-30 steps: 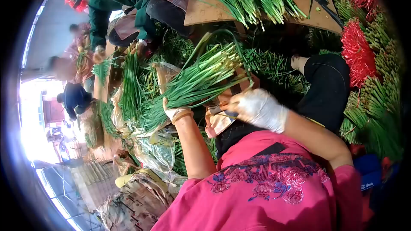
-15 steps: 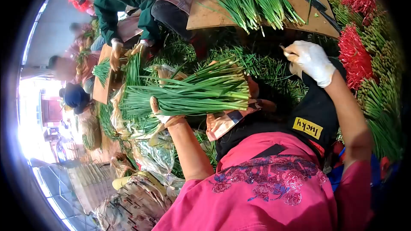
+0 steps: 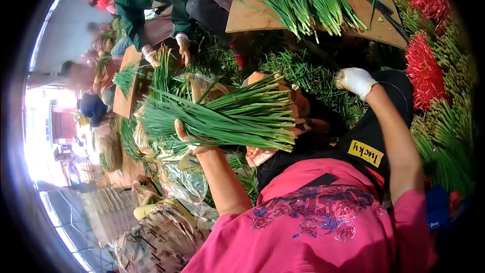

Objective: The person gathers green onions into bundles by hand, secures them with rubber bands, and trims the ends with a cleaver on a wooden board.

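Observation:
My left hand is wrapped round a large bunch of long green stalks, thumb on the near side. The bunch lies sideways, leafy tips to the left and pale cut ends to the right. My right hand, in a white glove, is away from the bunch, above my dark trouser leg. Its fingers are curled downward; whether they pinch anything is too small to tell.
A board at the top bears more stalks and a long knife. Red ties lie on bundles at the right. A co-worker in a green top sits at upper left. Plastic bags lie lower left.
My right hand has moved slightly left and down, its fingers more curled. The bunch in my left hand has tilted a little. The co-worker's hands have shifted apart near their stalks.

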### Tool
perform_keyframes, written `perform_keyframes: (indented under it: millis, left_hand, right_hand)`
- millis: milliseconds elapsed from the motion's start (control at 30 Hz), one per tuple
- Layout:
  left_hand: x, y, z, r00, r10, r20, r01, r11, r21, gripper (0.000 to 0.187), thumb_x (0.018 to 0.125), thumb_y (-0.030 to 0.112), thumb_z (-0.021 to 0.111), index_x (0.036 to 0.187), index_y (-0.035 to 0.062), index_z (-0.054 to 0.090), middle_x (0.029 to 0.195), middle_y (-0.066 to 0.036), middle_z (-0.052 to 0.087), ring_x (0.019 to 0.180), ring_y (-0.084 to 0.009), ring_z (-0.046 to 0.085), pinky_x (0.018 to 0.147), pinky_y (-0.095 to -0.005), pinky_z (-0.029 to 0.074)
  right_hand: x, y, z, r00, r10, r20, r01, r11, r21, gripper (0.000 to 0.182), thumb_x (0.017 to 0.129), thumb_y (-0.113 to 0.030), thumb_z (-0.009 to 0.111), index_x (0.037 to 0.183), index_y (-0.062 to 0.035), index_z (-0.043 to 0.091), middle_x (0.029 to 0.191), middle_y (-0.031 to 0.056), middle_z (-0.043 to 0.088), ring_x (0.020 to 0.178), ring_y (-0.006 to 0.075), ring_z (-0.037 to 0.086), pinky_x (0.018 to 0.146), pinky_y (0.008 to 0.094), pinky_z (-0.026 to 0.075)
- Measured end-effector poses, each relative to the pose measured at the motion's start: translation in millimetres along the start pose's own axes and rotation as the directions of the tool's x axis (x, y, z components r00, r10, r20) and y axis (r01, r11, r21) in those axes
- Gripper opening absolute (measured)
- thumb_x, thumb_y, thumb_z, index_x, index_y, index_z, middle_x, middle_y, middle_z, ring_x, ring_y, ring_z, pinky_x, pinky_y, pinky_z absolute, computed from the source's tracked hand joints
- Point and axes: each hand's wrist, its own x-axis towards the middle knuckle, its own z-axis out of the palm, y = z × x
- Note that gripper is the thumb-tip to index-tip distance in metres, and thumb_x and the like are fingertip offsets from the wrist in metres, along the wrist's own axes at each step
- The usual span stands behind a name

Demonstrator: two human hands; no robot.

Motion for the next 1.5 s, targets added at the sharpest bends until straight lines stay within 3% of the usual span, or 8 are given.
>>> perform_keyframes:
  millis: [100, 233, 533, 767, 967, 1333, 1433, 1500]
  left_hand:
    - [1.2, -3.6, 13.3, 0.999, -0.034, 0.028, 0.033, 0.998, 0.060, 0.045, 0.080, 0.037, 0.059, 0.113, 0.0069, 0.060, 0.110, -0.012, 0.063, 0.099, -0.0274, 0.059, 0.088, -0.0451, 0.047]
    - [-0.5, -13.2, 45.5, 0.999, -0.028, 0.021, 0.026, 0.997, 0.072, 0.047, 0.080, 0.035, 0.059, 0.116, 0.0058, 0.058, 0.112, -0.013, 0.062, 0.099, -0.0283, 0.059, 0.087, -0.0436, 0.049]
    - [4.3, -65.2, 177.4, 0.983, -0.075, 0.169, -0.001, 0.913, 0.408, 0.047, 0.085, 0.022, 0.059, 0.126, 0.0006, 0.048, 0.118, -0.015, 0.058, 0.104, -0.0257, 0.059, 0.093, -0.0420, 0.047]
    - [24.7, -102.9, 302.0, 0.726, -0.512, 0.459, 0.134, 0.760, 0.636, 0.078, 0.078, 0.013, 0.070, 0.141, -0.0007, 0.026, 0.110, -0.009, 0.058, 0.099, -0.0139, 0.055, 0.087, -0.0279, 0.046]
    - [73.8, -120.4, 349.6, 0.428, -0.516, 0.742, -0.557, 0.496, 0.666, 0.057, 0.086, 0.027, 0.065, 0.132, 0.0005, 0.046, 0.122, -0.012, 0.058, 0.112, -0.0150, 0.051, 0.097, -0.0285, 0.038]
    - [81.4, -114.1, 168.3, 0.775, -0.544, 0.321, 0.019, 0.527, 0.850, 0.038, 0.089, 0.029, 0.060, 0.112, -0.0009, 0.062, 0.106, -0.011, 0.066, 0.096, -0.0149, 0.061, 0.089, -0.0303, 0.046]
    - [27.3, -97.2, 163.9, 0.937, -0.235, 0.258, -0.190, 0.276, 0.942, 0.021, 0.087, 0.017, 0.058, 0.100, 0.0039, 0.068, 0.087, -0.008, 0.069, 0.070, -0.0139, 0.063, 0.066, -0.0305, 0.051]
    - [7.7, -98.7, 173.8, 0.604, -0.390, 0.695, -0.786, -0.151, 0.599, 0.032, 0.078, 0.014, 0.064, 0.110, 0.0128, 0.066, 0.063, -0.003, 0.062, 0.059, -0.0204, 0.061, 0.061, -0.0325, 0.048]
  right_hand:
    - [-28.4, -17.5, -38.5, 0.959, 0.227, -0.168, -0.262, 0.937, -0.230, 0.031, 0.070, -0.025, 0.067, 0.094, -0.0052, 0.067, 0.092, 0.0099, 0.066, 0.091, 0.0277, 0.061, 0.081, 0.0367, 0.048]
    - [-39.5, -70.8, -55.3, 0.711, -0.271, -0.649, 0.319, 0.947, -0.047, 0.038, 0.068, -0.027, 0.072, 0.098, -0.0045, 0.064, 0.102, 0.0100, 0.063, 0.096, 0.0270, 0.060, 0.086, 0.0348, 0.048]
    - [-10.5, -211.9, -76.3, 0.530, -0.253, -0.809, 0.681, 0.696, 0.228, 0.109, 0.055, -0.033, 0.085, 0.140, 0.0009, 0.026, 0.132, 0.0218, 0.044, 0.125, 0.0319, 0.043, 0.104, 0.0373, 0.034]
    - [-30.7, -145.5, -139.1, 0.715, 0.107, -0.691, 0.684, 0.092, 0.723, 0.053, 0.073, -0.014, 0.073, 0.119, -0.0018, 0.050, 0.106, 0.0067, 0.059, 0.094, 0.0150, 0.056, 0.084, 0.0300, 0.048]
    - [-45.7, -79.0, -140.5, 0.804, 0.429, -0.412, 0.574, -0.381, 0.724, 0.030, 0.080, -0.022, 0.066, 0.102, -0.0026, 0.062, 0.091, 0.0062, 0.065, 0.078, 0.0188, 0.063, 0.075, 0.0322, 0.052]
    - [-50.7, 32.5, -89.8, 0.759, 0.186, -0.624, 0.572, -0.648, 0.503, 0.053, 0.081, -0.025, 0.070, 0.123, -0.0017, 0.049, 0.116, 0.0102, 0.059, 0.104, 0.0230, 0.058, 0.094, 0.0396, 0.047]
    - [-60.4, 29.2, -92.0, 0.768, 0.315, -0.558, 0.606, -0.640, 0.473, 0.048, 0.081, -0.016, 0.067, 0.124, -0.0038, 0.049, 0.111, 0.0086, 0.060, 0.096, 0.0212, 0.060, 0.087, 0.0376, 0.050]
    - [-61.0, 33.1, -89.6, 0.771, 0.344, -0.536, 0.612, -0.634, 0.474, 0.039, 0.081, -0.019, 0.068, 0.115, -0.0048, 0.054, 0.110, 0.0063, 0.061, 0.098, 0.0197, 0.059, 0.089, 0.0381, 0.050]
